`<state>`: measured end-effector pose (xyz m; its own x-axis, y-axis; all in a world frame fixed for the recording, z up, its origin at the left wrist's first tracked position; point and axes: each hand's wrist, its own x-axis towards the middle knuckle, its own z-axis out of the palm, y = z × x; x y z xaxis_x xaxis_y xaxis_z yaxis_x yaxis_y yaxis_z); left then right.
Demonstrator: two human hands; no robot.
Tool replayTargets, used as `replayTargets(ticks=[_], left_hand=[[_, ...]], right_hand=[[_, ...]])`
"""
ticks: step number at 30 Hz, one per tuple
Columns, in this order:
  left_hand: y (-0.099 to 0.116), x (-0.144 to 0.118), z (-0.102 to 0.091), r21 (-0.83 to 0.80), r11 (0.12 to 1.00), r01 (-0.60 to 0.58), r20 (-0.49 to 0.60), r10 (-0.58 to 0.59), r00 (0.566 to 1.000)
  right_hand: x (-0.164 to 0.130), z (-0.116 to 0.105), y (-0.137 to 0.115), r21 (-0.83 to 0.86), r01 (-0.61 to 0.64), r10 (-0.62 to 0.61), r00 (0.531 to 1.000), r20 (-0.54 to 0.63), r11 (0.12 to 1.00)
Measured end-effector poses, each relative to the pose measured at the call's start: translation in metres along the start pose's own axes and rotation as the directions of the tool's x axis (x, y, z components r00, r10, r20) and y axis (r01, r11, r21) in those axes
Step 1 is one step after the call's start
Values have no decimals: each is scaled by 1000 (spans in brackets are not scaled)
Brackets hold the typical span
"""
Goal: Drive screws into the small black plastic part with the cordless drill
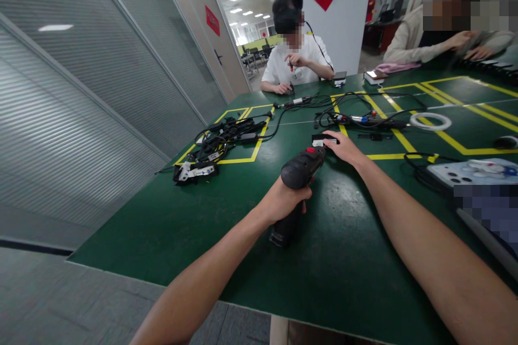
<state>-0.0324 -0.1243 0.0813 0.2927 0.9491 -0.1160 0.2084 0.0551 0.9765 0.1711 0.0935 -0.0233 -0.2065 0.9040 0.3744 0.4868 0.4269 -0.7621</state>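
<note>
Fingers of the left hand are curling tightly around the grip of a black power drill, which is sitting over the near middle of the green table with its nose pointing toward the far side. Fingers of the right hand are holding a small black-and-white part in a narrow pinch, just at that nose; whether the drill's tip is touching the part, I cannot tell.

To the left, a tangle of black cables is lying across a yellow tape outline, and a black piece with white strips is lying near its close edge. Farther off and slightly right, a corded tool is lying among loops of cable, with a white ring lying to its right. Near the right forearm, a pale flat case is resting on the table.

At the far side, a person in a white shirt is raising one hand; at the far right, another person in beige sleeves is working.
</note>
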Motion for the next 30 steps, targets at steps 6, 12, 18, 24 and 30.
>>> replayTargets(ticks=[6,12,18,24,30], left_hand=[[0,2,0,-37,999,10,-16,-10,1000],[5,1,2,-68,997,36,-32,-39,999],[4,2,0,-87,995,56,-35,-60,998],[2,3,-2,-82,995,48,-21,-50,999],[-1,4,-2,-71,995,64,-27,-66,997]], right_hand=[[-2,-1,-2,0,9,-9,1000,-15,1000],[-3,-3,-5,-6,5,-5,1000,-11,1000],[-3,-3,-5,-23,8,-8,1000,-7,1000],[-2,-3,-5,-21,8,-8,1000,-2,1000],[-3,-4,-7,-26,11,-11,1000,3,1000]])
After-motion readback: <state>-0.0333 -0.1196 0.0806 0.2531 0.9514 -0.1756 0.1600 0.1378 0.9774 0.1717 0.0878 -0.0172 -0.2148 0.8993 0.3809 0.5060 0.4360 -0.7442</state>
